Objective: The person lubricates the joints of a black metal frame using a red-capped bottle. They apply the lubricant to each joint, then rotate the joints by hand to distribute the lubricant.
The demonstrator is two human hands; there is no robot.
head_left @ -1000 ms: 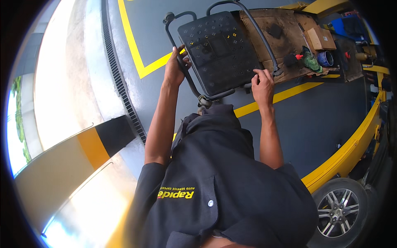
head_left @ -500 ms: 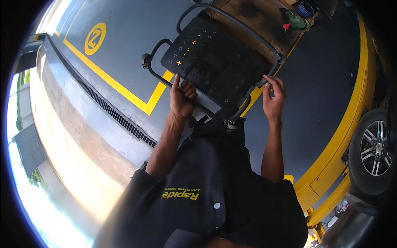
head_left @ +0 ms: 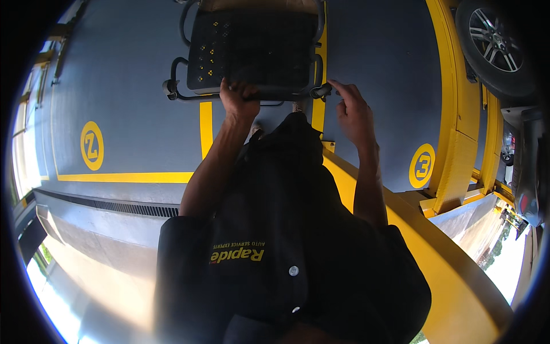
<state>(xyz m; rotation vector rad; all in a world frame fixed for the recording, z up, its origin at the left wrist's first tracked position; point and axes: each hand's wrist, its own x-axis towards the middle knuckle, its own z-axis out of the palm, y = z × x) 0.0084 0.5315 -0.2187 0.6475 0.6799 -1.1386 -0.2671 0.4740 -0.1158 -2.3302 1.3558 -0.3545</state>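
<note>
A black wheeled frame [head_left: 246, 51] with a perforated panel and bent tube rails is in front of me at the top of the view. My left hand [head_left: 239, 98] is closed round its near tube, knuckles up. At the near right corner, a small dark caster [head_left: 321, 91] sits on the rail. The outstretched index finger of my right hand [head_left: 354, 112] reaches to that caster, seemingly touching it. Its thumb is apart from the finger, and I see nothing held there. A strip of tan cardboard [head_left: 260, 5] shows beyond the panel.
A yellow beam [head_left: 424, 246] slants from beside my legs to the lower right. Farther right stand a yellow lift post [head_left: 458, 155] and a vehicle's wheel [head_left: 495, 40]. A drain grate [head_left: 134, 207] runs along the floor at left. Yellow lines mark the grey floor.
My view has turned, and the frame now sits higher and straighter. My right hand has left the side rail for the corner caster. My left hand keeps its grip on the near tube.
</note>
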